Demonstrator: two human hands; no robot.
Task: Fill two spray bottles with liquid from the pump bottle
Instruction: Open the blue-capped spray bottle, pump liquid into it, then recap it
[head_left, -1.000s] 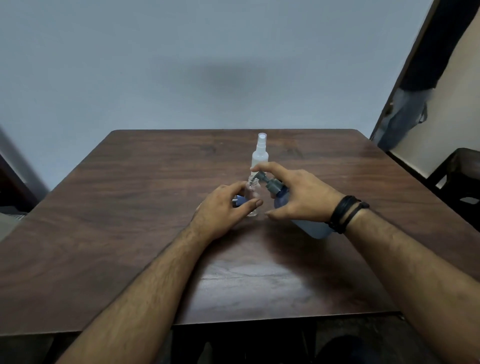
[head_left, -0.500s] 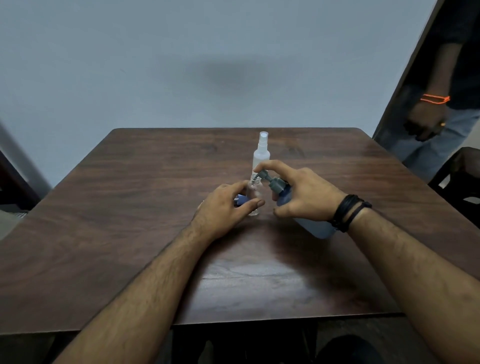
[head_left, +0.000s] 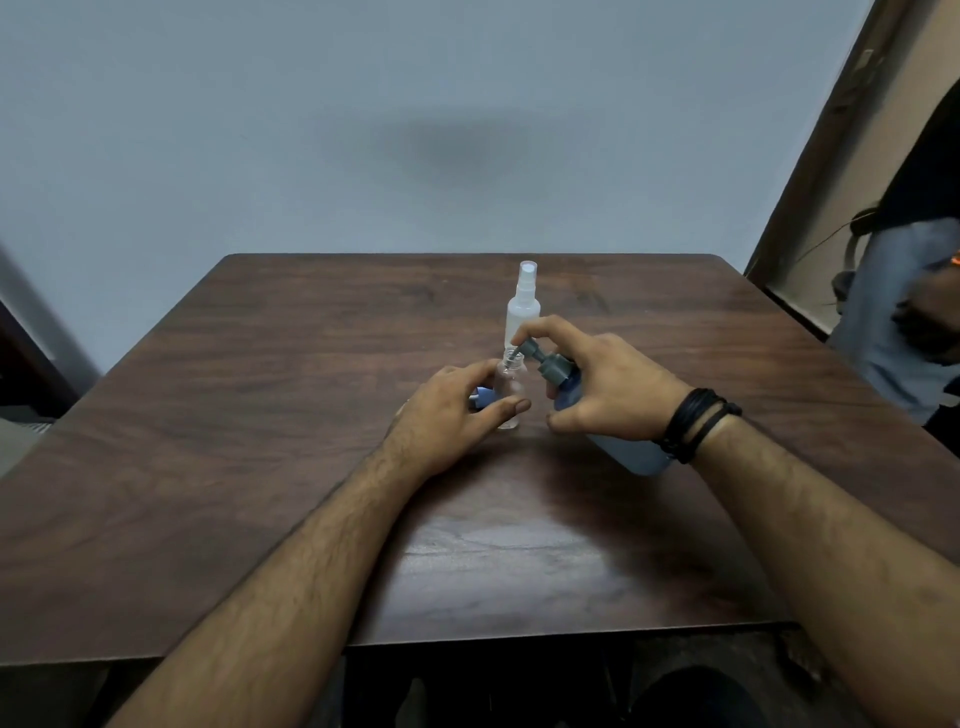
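- Right hand grips the tilted blue pump bottle, forefinger on the grey pump head; its contents cannot be made out.
- Left hand clasps the small uncapped clear bottle, upright at table centre; nozzle at its mouth.
- Farther back, a capped white spray bottle stands upright.

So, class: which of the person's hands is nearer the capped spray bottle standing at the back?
Right. The right hand grips the pump bottle just in front of the capped spray bottle; the left hand holds the open bottle, farther forward.
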